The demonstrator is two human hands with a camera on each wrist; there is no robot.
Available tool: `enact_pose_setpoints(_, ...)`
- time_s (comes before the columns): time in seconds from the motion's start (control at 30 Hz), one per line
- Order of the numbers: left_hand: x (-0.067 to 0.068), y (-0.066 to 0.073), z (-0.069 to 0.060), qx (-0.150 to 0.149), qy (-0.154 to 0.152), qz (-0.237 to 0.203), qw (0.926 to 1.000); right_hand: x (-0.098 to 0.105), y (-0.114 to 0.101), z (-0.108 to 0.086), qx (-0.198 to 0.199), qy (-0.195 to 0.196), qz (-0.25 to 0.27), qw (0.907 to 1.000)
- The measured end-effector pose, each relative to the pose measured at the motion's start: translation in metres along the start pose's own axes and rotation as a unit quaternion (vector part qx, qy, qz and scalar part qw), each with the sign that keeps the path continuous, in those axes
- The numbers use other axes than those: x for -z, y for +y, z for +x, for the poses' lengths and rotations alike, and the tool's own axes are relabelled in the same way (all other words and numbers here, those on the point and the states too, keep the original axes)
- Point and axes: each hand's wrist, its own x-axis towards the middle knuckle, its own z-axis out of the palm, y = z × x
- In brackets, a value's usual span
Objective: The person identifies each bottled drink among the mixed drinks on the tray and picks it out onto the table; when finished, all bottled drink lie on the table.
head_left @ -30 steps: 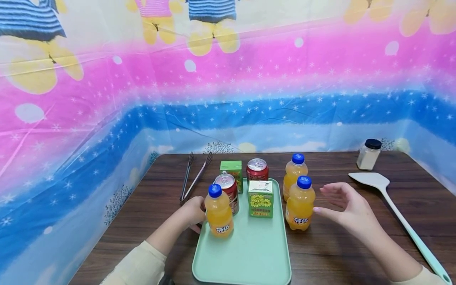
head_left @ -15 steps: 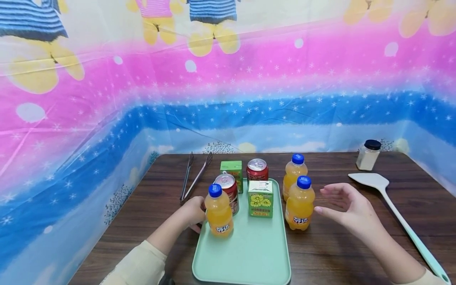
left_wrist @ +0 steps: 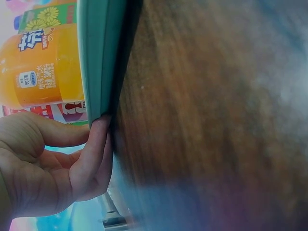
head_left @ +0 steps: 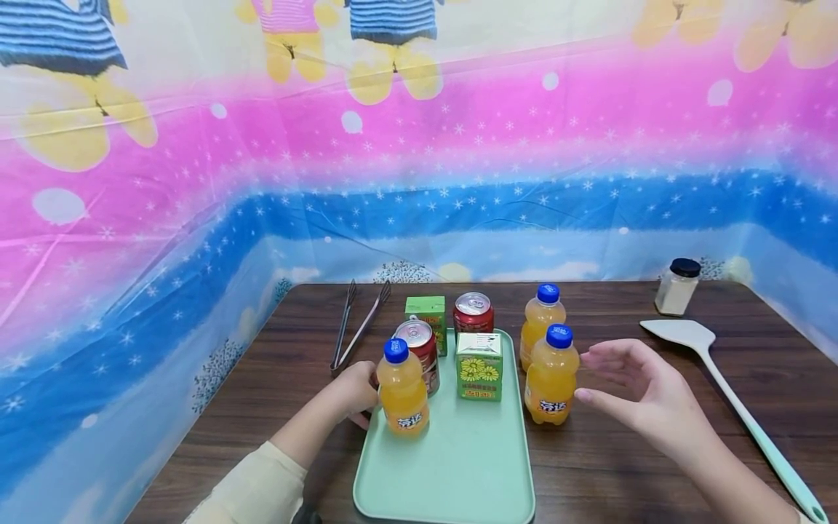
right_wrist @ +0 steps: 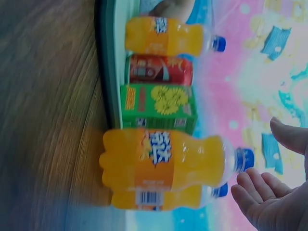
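Observation:
In the head view, a pale green tray (head_left: 465,473) lies on the table. My left hand (head_left: 358,389) pinches its left edge; thumb on the rim and finger beneath show in the left wrist view. Beside that hand on the tray stands a bottle of orange soda (head_left: 401,393), with a red can (head_left: 427,349) behind it. A green drink carton (head_left: 480,371) stands on the tray's right half. To the tray's right, a nearer orange soda bottle (head_left: 552,378) stands before another orange soda bottle (head_left: 540,314). Close to the nearer one, my right hand (head_left: 644,397) holds nothing, thumb and fingers apart.
Another green carton (head_left: 425,309) and a red can (head_left: 473,314) stand at the tray's far end. Metal tongs (head_left: 356,327) lie at the back left. A white spatula (head_left: 727,382) lies on the right, below a black-lidded jar (head_left: 678,287). Patterned cloth surrounds the table (head_left: 609,466).
My right hand has shifted slightly left, its fingertips coming nearer the front orange soda bottle. The left hand, the tray and the drinks stay where they were.

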Motion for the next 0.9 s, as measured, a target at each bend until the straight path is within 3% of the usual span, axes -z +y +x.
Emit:
enact_pose_setpoints(0.27, 0.0, 0.001, -0.001, 0.001, -0.001, -0.002, 1.0, -0.011, -0.012, -0.01, 0.037, -0.025, 0.029, 0.9986)
enact_pose_setpoints(0.9, 0.001, 0.0, 0.0, 0.0, -0.004, -0.005, 1.0, -0.028, -0.016, -0.017, 0.049, -0.071, 0.075, 0.9934)
